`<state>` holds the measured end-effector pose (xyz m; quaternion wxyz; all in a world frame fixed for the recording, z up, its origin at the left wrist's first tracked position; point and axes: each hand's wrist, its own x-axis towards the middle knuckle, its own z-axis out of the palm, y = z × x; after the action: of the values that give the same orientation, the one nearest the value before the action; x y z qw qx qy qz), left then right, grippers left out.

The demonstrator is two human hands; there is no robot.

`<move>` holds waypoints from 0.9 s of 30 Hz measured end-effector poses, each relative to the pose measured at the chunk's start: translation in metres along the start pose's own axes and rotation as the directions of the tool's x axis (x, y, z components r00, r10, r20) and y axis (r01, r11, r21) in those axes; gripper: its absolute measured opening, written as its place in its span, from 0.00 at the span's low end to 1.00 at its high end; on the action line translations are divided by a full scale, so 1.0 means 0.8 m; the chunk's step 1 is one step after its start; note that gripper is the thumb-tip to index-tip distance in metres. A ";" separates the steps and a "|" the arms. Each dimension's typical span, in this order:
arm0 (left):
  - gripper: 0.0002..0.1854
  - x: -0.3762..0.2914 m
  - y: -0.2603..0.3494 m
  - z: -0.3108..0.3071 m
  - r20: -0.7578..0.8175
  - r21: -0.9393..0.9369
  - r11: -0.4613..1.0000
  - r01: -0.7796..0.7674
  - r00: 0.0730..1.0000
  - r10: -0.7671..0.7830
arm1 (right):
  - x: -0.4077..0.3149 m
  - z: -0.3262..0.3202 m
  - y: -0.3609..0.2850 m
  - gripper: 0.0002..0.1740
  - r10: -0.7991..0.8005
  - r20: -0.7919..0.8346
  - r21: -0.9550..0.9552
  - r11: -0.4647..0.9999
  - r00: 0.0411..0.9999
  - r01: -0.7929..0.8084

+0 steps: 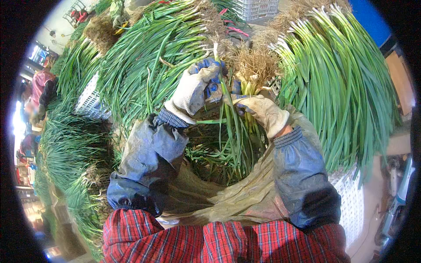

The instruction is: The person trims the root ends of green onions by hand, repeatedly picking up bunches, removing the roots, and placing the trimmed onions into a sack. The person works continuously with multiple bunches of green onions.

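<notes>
Both my hands wear pale knit work gloves with blue on the fingers. My left hand (199,86) is closed on a green onion (224,86) near its white root end, which points up. My right hand (261,110) grips the stems of a small bunch of green onions (250,86); their brown roots stand above the glove and the leaves hang down. Below both hands is an open sack or sheet (227,200) with loose green leaves inside. A large pile of green onions (154,52) lies at the upper left, and tidied green onions (335,75) lie at the right.
A white plastic crate (92,98) holds up the left pile; another white crate (350,200) stands under the right one. A further crate (255,10) is at the top. More green onions (75,141) lie far left, where a person (42,87) is seen. A blue surface (371,19) is upper right.
</notes>
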<state>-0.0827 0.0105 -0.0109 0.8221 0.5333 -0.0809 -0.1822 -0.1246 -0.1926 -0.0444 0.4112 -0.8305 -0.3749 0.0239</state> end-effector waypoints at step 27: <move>0.21 0.012 0.041 -0.113 -0.324 0.396 0.873 -0.284 0.847 0.422 | -0.020 -0.010 -0.023 0.18 0.409 0.248 0.873 0.299 0.878 -0.386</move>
<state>-0.0371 0.0955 -0.0193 0.7381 0.6655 -0.0386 0.1036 -0.1445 -0.2017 -0.0305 0.7765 -0.5406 -0.0799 0.3136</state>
